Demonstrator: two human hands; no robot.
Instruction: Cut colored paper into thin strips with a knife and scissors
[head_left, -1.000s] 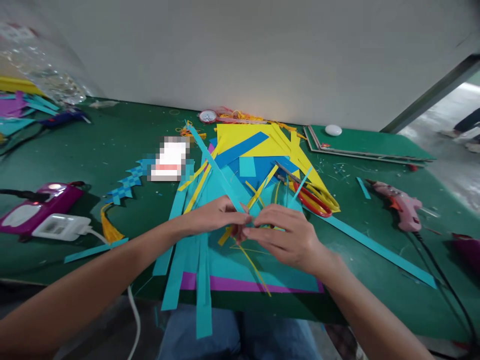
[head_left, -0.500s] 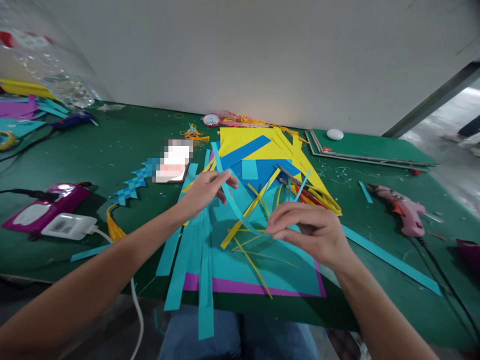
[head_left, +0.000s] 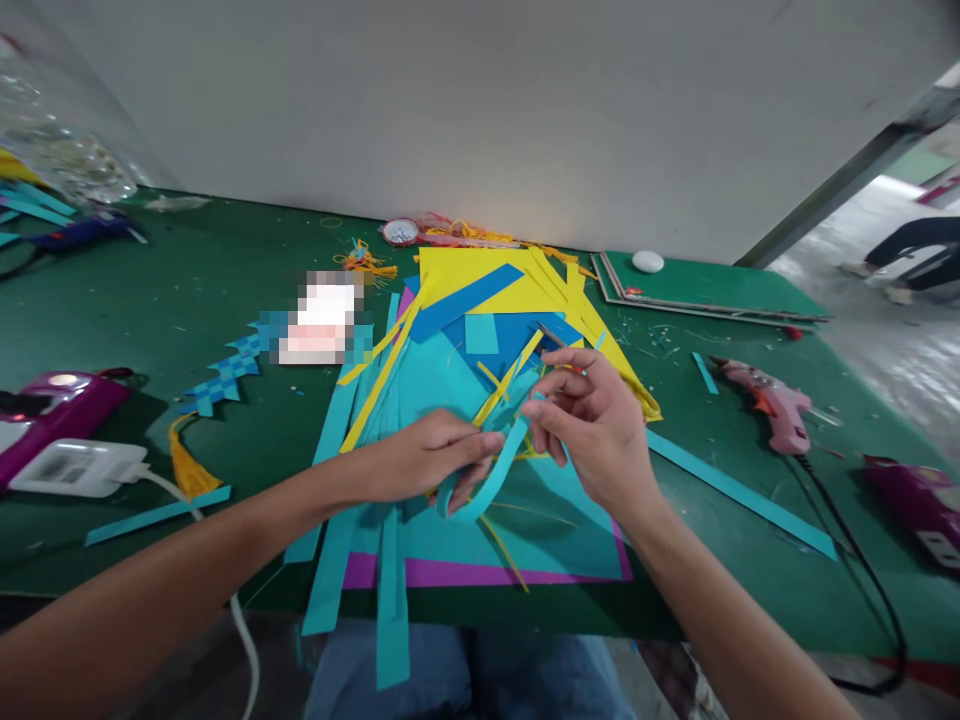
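Observation:
A turquoise paper strip [head_left: 491,488] bends in a loop between my two hands. My right hand [head_left: 589,405] pinches its upper end between thumb and fingers. With thumb and fingers closed, my left hand [head_left: 439,455] grips the strip farther along, lower and to the left. Below them lie turquoise paper sheets [head_left: 442,545] over a purple sheet [head_left: 360,570]. Thin yellow strips [head_left: 506,555] are scattered on top. Scissors [head_left: 551,335] lie just behind my right hand, mostly hidden by it. More turquoise strips [head_left: 390,600] hang over the table's front edge.
Yellow paper [head_left: 480,285] lies at the back. To the left are a phone [head_left: 319,325], a woven blue fish-like ornament [head_left: 225,375] and a purple power strip [head_left: 82,415]. A pink glue gun [head_left: 772,405] rests on the right, its cord trailing forward. A person's legs [head_left: 911,250] show beyond.
My left hand has come down and toward me, and my right hand has risen slightly. The long strip between them is now curled into a loop. The view has shifted a little right.

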